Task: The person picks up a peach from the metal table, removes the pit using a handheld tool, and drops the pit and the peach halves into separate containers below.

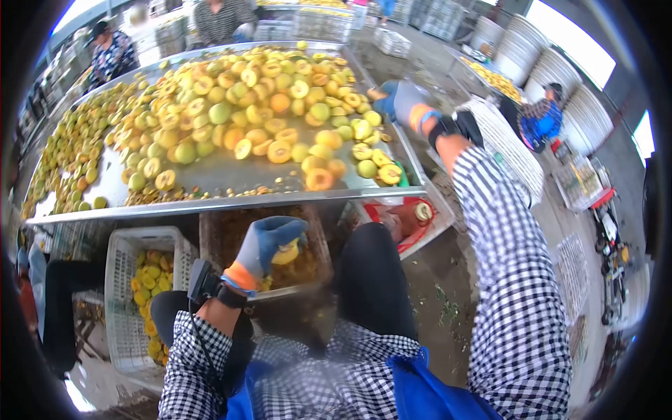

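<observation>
– Shirt (301, 378) nearest. Where's the fruit (285, 254)?
– Grasped in the left hand (264, 241), over the bin (323, 260).
– And the right hand (404, 101)?
– At the table (315, 197) edge; can't tell its grip.
– Handling?
– Likely light, soft, slippery: pinch its rounded sides gently.

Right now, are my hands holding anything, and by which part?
The left hand holds a yellow fruit piece, seemingly by its upper side. Whether the right hand holds anything, I can't tell.
</observation>
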Demonstrator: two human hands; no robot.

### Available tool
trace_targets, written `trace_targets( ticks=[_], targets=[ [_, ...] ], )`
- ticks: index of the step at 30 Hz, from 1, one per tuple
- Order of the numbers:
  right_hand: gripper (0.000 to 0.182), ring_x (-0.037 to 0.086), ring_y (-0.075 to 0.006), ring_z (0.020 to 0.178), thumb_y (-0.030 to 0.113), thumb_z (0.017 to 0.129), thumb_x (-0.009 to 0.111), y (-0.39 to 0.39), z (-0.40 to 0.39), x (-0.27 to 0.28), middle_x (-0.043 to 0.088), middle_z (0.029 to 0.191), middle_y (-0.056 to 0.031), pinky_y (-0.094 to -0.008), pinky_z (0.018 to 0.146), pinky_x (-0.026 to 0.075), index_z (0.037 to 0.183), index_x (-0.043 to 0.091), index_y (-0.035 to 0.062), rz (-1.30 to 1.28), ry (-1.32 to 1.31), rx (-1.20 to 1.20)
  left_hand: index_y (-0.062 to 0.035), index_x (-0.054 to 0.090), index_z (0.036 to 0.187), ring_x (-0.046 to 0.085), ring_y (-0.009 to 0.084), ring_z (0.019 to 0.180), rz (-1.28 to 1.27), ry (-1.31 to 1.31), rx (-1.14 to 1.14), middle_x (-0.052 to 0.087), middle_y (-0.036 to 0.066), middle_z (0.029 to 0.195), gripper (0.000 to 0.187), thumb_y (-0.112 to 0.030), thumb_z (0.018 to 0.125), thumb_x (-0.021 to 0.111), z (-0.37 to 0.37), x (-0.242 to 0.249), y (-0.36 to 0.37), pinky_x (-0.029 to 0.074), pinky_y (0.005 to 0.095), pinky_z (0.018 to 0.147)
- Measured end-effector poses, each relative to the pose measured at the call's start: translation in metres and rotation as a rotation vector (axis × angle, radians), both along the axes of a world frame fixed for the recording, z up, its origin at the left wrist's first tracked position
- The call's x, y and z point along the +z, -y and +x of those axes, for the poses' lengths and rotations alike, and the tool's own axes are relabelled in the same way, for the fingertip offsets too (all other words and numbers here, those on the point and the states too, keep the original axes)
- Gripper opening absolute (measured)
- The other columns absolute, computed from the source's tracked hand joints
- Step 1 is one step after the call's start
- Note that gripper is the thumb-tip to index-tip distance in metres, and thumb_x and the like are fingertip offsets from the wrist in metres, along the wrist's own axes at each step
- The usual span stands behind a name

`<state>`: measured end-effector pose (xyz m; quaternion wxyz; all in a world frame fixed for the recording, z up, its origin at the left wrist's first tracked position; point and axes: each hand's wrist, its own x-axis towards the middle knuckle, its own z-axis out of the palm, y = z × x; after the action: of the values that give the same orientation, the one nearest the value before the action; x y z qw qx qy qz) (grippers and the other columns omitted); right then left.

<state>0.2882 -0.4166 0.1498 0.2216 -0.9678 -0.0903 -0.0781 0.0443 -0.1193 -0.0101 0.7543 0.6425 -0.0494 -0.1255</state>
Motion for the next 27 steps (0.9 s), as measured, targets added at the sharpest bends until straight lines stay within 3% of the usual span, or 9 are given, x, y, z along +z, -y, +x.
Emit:
trace_targets(
  ticks=[1, 4, 7, 11, 14, 18, 19, 21, 27],
  targets=[
    [0.033, 0.073, -0.0295, 0.089, 0.026, 0.085, 0.066, 0.018, 0.006, 0.020, 0.073, 0.101, -0.0167, -0.0404, 0.072, 0.057, 0.111, 0.071, 0.0056, -0.496, 0.259, -0.196, 0.0028, 0.069, 0.116, 0.068, 0.0152, 0.088, 0.027, 0.049, -0.004, 0.072, 0.008, 0.097, 0.033, -0.021, 0.094, 0.066, 0.002, -0.003, 0.002, 0.054, 0.0278, 0.080],
    [0.030, 0.068, -0.0300, 0.074, 0.031, 0.090, 0.062, 0.027, 0.032, 0.046, 0.068, 0.084, -0.0087, -0.0437, 0.059, 0.052, 0.108, 0.066, 0.0064, 0.187, 0.352, -0.434, 0.0016, 0.072, 0.109, 0.065, 0.0118, 0.089, -0.114, -0.118, 0.035, 0.072, 0.006, 0.097, 0.024, -0.013, 0.090, 0.068, -0.001, 0.012, 0.014, 0.052, 0.0257, 0.081],
    [0.016, 0.063, -0.0285, 0.073, 0.020, 0.091, 0.063, -0.031, 0.040, 0.013, 0.063, 0.088, -0.0078, -0.0457, 0.057, 0.053, 0.103, 0.061, 0.0099, 1.809, -0.022, -0.321, -0.0005, 0.072, 0.110, 0.066, 0.0128, 0.090, 0.042, 0.036, -0.062, 0.072, 0.007, 0.100, 0.024, -0.012, 0.089, 0.067, -0.003, 0.004, 0.020, 0.052, 0.0266, 0.083],
    [0.005, 0.061, -0.0240, 0.071, 0.013, 0.093, 0.061, -0.072, 0.042, -0.008, 0.059, 0.083, -0.0080, -0.0419, 0.057, 0.056, 0.096, 0.059, 0.0088, 2.445, -0.312, -0.064, 0.0004, 0.070, 0.113, 0.067, 0.0145, 0.092, 0.154, 0.102, -0.247, 0.072, 0.009, 0.101, 0.028, -0.013, 0.089, 0.067, -0.022, 0.027, 0.027, 0.053, 0.0283, 0.085],
    [0.010, 0.062, -0.0189, 0.069, 0.012, 0.095, 0.057, -0.095, -0.043, 0.002, 0.058, 0.074, -0.0061, -0.0333, 0.056, 0.054, 0.087, 0.061, 0.0068, 2.293, -0.091, 0.343, 0.0049, 0.069, 0.113, 0.068, 0.0158, 0.088, 0.196, 0.027, -0.187, 0.072, 0.010, 0.097, 0.035, -0.024, 0.094, 0.064, -0.026, 0.036, 0.038, 0.054, 0.0298, 0.085],
    [0.016, 0.058, -0.0106, 0.059, 0.018, 0.093, 0.065, -0.130, -0.167, -0.041, 0.061, 0.069, -0.0019, -0.0259, 0.054, 0.046, 0.091, 0.066, 0.0024, 1.389, 0.186, 0.535, -0.0007, 0.065, 0.120, 0.070, 0.0210, 0.092, 0.050, 0.079, -0.057, 0.069, 0.010, 0.103, 0.033, -0.025, 0.098, 0.062, -0.004, -0.006, 0.008, 0.058, 0.0333, 0.079],
    [0.016, 0.055, -0.0086, 0.056, 0.018, 0.093, 0.065, -0.128, -0.181, -0.051, 0.059, 0.067, -0.0007, -0.0253, 0.052, 0.043, 0.091, 0.065, 0.0021, 1.356, -0.036, 0.557, -0.0039, 0.064, 0.118, 0.071, 0.0234, 0.086, -0.394, -0.315, -0.053, 0.069, 0.010, 0.103, 0.042, -0.041, 0.098, 0.059, -0.001, 0.008, 0.000, 0.059, 0.0355, 0.074],
    [0.018, 0.050, -0.0047, 0.051, 0.020, 0.094, 0.066, -0.124, -0.209, -0.069, 0.056, 0.064, 0.0016, -0.0240, 0.046, 0.037, 0.091, 0.065, 0.0016, 1.208, -0.468, 0.571, -0.0037, 0.065, 0.116, 0.070, 0.0258, 0.084, -0.448, -0.314, 0.233, 0.069, 0.010, 0.105, 0.046, -0.045, 0.099, 0.055, -0.006, 0.018, -0.006, 0.060, 0.0386, 0.072],
    [0.029, 0.066, -0.0387, 0.076, 0.032, 0.095, 0.064, -0.132, -0.232, -0.136, 0.068, 0.085, -0.0178, -0.0447, 0.064, 0.051, 0.102, 0.066, 0.0036, 0.580, 0.149, 0.515, -0.0020, 0.064, 0.117, 0.069, 0.0257, 0.096, -0.566, -0.173, 0.312, 0.069, 0.012, 0.110, 0.046, -0.043, 0.099, 0.055, -0.007, 0.013, -0.019, 0.059, 0.0425, 0.077]
  ],
)
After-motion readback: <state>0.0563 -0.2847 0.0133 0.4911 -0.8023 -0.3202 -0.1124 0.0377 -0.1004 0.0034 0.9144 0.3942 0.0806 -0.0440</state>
